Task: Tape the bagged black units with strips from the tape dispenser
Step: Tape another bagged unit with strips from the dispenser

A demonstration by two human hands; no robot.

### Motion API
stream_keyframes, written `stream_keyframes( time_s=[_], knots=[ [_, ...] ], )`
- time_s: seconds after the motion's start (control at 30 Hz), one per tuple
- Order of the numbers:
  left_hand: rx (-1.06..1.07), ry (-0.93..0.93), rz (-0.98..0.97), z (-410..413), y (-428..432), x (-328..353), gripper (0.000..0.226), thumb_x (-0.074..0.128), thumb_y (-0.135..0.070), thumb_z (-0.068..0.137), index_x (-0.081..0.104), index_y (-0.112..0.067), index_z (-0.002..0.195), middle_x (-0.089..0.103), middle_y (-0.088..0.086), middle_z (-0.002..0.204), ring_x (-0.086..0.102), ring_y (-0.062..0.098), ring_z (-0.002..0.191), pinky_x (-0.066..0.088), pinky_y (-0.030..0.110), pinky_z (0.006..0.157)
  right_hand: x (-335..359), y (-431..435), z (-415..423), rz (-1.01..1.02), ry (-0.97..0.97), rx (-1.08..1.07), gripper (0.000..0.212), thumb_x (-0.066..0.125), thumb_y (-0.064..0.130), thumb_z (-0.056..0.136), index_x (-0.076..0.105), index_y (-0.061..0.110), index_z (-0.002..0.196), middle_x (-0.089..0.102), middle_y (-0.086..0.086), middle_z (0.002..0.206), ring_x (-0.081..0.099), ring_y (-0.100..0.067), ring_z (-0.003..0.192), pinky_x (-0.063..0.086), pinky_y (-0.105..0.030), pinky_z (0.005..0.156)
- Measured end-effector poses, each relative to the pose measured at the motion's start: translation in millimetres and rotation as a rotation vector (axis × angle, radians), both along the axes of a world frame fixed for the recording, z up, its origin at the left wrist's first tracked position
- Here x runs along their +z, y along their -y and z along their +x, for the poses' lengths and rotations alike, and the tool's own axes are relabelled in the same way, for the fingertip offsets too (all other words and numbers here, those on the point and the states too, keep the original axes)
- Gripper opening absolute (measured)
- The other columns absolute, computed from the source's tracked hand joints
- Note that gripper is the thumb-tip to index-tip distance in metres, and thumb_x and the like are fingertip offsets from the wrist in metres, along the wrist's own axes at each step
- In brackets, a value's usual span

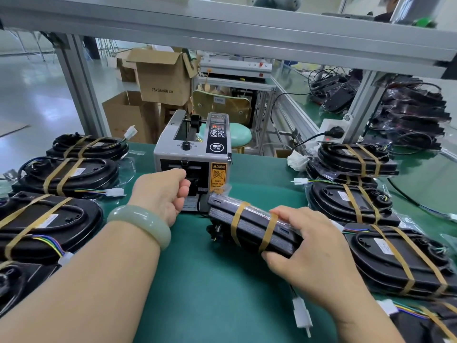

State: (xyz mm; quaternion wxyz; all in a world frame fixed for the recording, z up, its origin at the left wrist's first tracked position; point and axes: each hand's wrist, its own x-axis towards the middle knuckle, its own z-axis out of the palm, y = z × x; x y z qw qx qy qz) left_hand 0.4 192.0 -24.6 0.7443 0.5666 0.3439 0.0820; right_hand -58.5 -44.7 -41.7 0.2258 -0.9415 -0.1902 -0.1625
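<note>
Left margin: a column of taped units [69, 175], flat black oval housings in clear film, each crossed by two tan tape bands, with multicoloured leads ending in white plug connectors; they lie on the green bench mat [215, 293], a matte cloth-like surface.

Left of centre: the left hand [162, 191], a pale green stone-like bangle [139, 224] on its wrist, is curled loosely with thumb and fingertips drawn together at the front slot of the tape dispenser [194, 154]. Whether a strip is pinched between them cannot be told.

Centre: the dispenser is a grey metal box with a black knob, a control panel with red indicators, a round black badge that appears to read "BEMI", and an orange label headed "CAUTION", with "DO NOT" legible beneath. Behind the bench, a cardboard carton [163, 78] is printed "75x36x40 CM".

Right of centre: the bagged black unit [249, 229] is held tilted on edge just before the dispenser, its textured side face up, two tan bands already around it. The right hand [311, 248] clasps its near end, fingers over the top, thumb beneath.

Right margin: further banded units [351, 159] are stacked on the mat, some bearing small white labels, unreadable.
</note>
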Motion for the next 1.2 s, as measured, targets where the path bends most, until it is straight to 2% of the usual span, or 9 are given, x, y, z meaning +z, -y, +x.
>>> stream_keyframes(
  time_s=[0.17,0.3,0.4,0.53,0.67,0.77,0.93,1.07,1.2],
  knots=[
    [0.038,-0.001,0.009,5.1,-0.1,-0.1,0.008,0.059,-0.016,0.089,0.060,-0.011,0.094,0.062,0.001,0.071,0.053,0.006,0.049,0.037,0.010,0.034,0.8,-0.5,-0.9,-0.017,-0.009,-0.005,0.039,0.064,0.040,0.056,0.057,0.040,0.094,0.052,0.016,0.077,0.047,-0.009,0.080,0.034,-0.011,0.068],
    [0.031,0.002,-0.012,5.5,0.6,-1.0,0.007,0.052,-0.004,0.087,0.057,-0.009,0.086,0.061,0.005,0.070,0.057,0.008,0.051,0.041,0.012,0.035,1.4,-1.0,-1.9,-0.019,-0.015,-0.004,0.039,0.065,0.040,0.056,0.057,0.040,0.094,0.052,0.016,0.077,0.046,-0.009,0.080,0.033,-0.010,0.068],
    [0.049,0.008,-0.005,8.4,1.8,-1.0,0.003,0.059,-0.010,0.089,0.056,-0.009,0.088,0.059,0.005,0.068,0.057,0.009,0.052,0.040,0.012,0.034,1.4,-1.8,-2.1,-0.024,-0.016,0.005,0.038,0.065,0.040,0.057,0.057,0.040,0.094,0.053,0.015,0.078,0.047,-0.010,0.080,0.035,-0.011,0.068],
    [0.108,0.013,0.019,12.8,5.0,-4.3,0.012,0.060,-0.012,0.090,0.058,-0.005,0.099,0.060,0.006,0.069,0.058,0.009,0.052,0.038,0.011,0.032,0.9,-3.8,-2.6,-0.028,-0.016,0.007,0.038,0.065,0.040,0.058,0.057,0.040,0.094,0.053,0.015,0.079,0.046,-0.010,0.081,0.034,-0.011,0.071],
    [0.181,-0.006,-0.008,13.6,9.5,-4.7,0.008,0.057,-0.013,0.091,0.056,-0.005,0.088,0.061,0.005,0.066,0.058,0.008,0.053,0.038,0.011,0.031,0.2,-4.2,-3.1,-0.028,-0.021,0.003,0.039,0.066,0.040,0.057,0.057,0.041,0.095,0.052,0.016,0.079,0.046,-0.009,0.082,0.034,-0.010,0.070],
    [0.214,-0.001,0.001,10.3,9.3,-3.8,0.014,0.056,-0.013,0.088,0.054,-0.009,0.076,0.061,0.003,0.063,0.055,0.008,0.048,0.038,0.011,0.032,0.5,-3.8,-3.2,-0.034,-0.019,0.000,0.040,0.067,0.039,0.058,0.057,0.041,0.096,0.054,0.015,0.080,0.047,-0.010,0.082,0.035,-0.011,0.070],
    [0.082,0.089,-0.082,-13.2,4.9,-0.9,0.018,0.056,-0.017,0.090,0.052,-0.015,0.073,0.054,-0.002,0.058,0.048,0.002,0.038,0.034,0.010,0.033,0.4,-3.4,-2.6,-0.046,-0.019,-0.002,0.039,0.065,0.041,0.058,0.056,0.041,0.096,0.053,0.015,0.080,0.047,-0.010,0.083,0.035,-0.011,0.070],
    [-0.107,0.141,-0.028,-43.8,6.1,-2.3,0.019,0.061,-0.019,0.089,0.055,-0.016,0.071,0.056,-0.007,0.045,0.048,0.001,0.035,0.036,0.012,0.034,0.3,-3.9,-2.2,-0.020,-0.025,0.000,0.040,0.067,0.039,0.058,0.057,0.041,0.097,0.054,0.015,0.081,0.047,-0.009,0.083,0.036,-0.013,0.071],
    [-0.057,0.148,-0.011,-44.7,3.0,-3.9,0.018,0.064,-0.019,0.088,0.058,-0.016,0.072,0.057,-0.009,0.044,0.048,-0.001,0.036,0.036,0.011,0.034,-0.4,-5.2,-2.6,-0.019,-0.019,0.000,0.040,0.064,0.040,0.057,0.056,0.042,0.096,0.053,0.016,0.080,0.047,-0.009,0.083,0.036,-0.013,0.069]
  ],
)
